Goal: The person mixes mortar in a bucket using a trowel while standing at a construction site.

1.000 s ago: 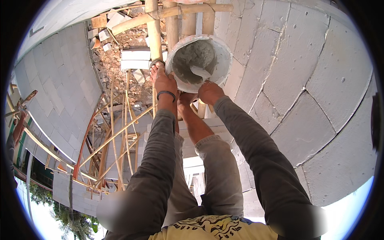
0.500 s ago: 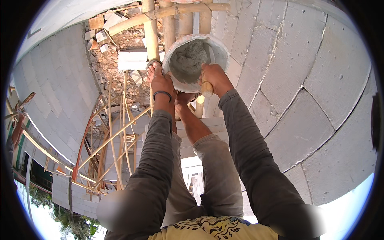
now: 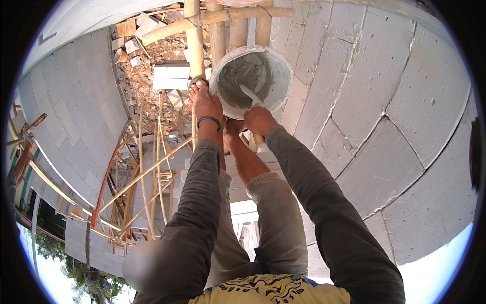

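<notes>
A round bucket (image 3: 281,81) with a pale, smeared wall holds wet grey mortar (image 3: 244,71). My left hand (image 3: 208,107) is closed on the bucket's near left rim, a dark band around its wrist. At the near side of the bucket my right hand (image 3: 260,120) is wrapped round a trowel (image 3: 248,93). The trowel's blade slants down to the left and touches the mortar; its handle is mostly hidden by my fingers. My bare feet show just below and beside the bucket, partly covered by my hands.
Bamboo poles (image 3: 217,19) form a scaffold under and beyond the bucket. On the right rises a wall of large grey blocks (image 3: 379,152). Rubble (image 3: 142,76) and leaning bamboo sticks (image 3: 161,167) lie far below at left, beside another block wall (image 3: 76,111). Another person's arm (image 3: 21,164) shows at the far left.
My right hand has moved left and nearer, bringing the trowel from the bucket's right side to its near middle, with the blade now slanting left. My left hand stays at the rim.
</notes>
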The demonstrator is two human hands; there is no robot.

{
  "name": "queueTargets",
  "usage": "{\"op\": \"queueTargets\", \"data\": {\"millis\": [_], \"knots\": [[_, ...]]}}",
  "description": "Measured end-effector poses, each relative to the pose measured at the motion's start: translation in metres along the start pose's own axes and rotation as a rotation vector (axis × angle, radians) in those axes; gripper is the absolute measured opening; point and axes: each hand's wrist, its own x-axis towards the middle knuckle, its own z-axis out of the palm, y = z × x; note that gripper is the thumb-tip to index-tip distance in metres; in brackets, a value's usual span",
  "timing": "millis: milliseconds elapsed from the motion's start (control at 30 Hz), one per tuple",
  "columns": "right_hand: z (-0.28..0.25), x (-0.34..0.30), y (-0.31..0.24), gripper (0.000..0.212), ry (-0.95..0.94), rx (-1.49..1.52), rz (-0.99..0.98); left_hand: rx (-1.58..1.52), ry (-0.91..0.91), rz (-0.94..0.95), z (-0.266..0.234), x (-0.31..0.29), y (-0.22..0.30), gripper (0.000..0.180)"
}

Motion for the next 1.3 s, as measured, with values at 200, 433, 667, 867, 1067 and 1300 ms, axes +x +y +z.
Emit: {"op": "queueTargets", "data": {"millis": [200,433,667,867,1067,1300], "knots": [[-0.012,0.022,0.007,0.02,0.314,0.168,0.259,-0.007,0.003,0.002,0.004,0.001,0.003,0.042],[-0.028,0.026,-0.01,0.026,0.069,0.169,-0.037,0.047,0.005,-0.028,-0.004,0.002,-0.006,0.045],[0.024,0.013,0.012,0.027,0.017,0.154,0.099,0.065,0.024,0.056,0.013,0.006,-0.004,0.05],[0.011,0.007,0.023,0.025,0.048,0.068,0.044,0.037,-0.008,-0.007,0.012,0.003,0.004,0.05],[-0.019,0.02,0.011,0.026,0.214,0.272,0.363,0.011,-0.01,-0.035,0.003,-0.002,0.011,0.046],[-0.03,0.006,-0.003,0.026,0.112,0.169,-0.068,0.085,-0.043,-0.059,-0.004,0.004,-0.002,0.047]]}}
